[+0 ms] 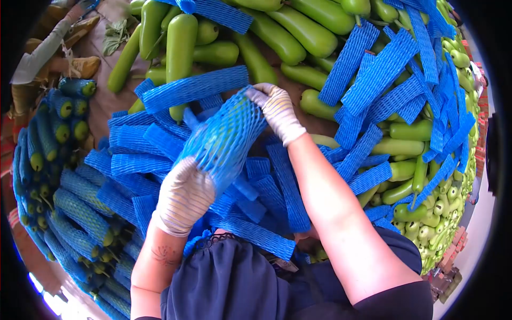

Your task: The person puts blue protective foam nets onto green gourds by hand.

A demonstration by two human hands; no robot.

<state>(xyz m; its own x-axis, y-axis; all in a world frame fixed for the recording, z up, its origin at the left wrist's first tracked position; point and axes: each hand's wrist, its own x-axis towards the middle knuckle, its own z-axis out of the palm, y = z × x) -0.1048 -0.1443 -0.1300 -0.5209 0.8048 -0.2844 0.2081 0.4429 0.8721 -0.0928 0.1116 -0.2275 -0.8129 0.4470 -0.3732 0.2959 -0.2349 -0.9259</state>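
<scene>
A blue foam net sleeve (pixel 226 133) is stretched wide between my hands, and green shows through its mesh from a gourd inside. My left hand (pixel 184 200), in a striped white glove, is wrapped round the lower end of the netted gourd. At the upper end, my gloved right hand (pixel 277 109) pinches the edge of the net. Flat, unused foam nets (pixel 136 138) lie heaped beneath and around both hands. Bare green gourds (pixel 181 48) lie just beyond them.
Gourds in blue nets (pixel 80 213) are stacked on the left. More loose gourds (pixel 306 34) and scattered nets (pixel 381 80) fill the back and right. A pile of gourds (pixel 437 213) stretches along the far right. Another person's sleeved arm (pixel 45 56) shows at upper left.
</scene>
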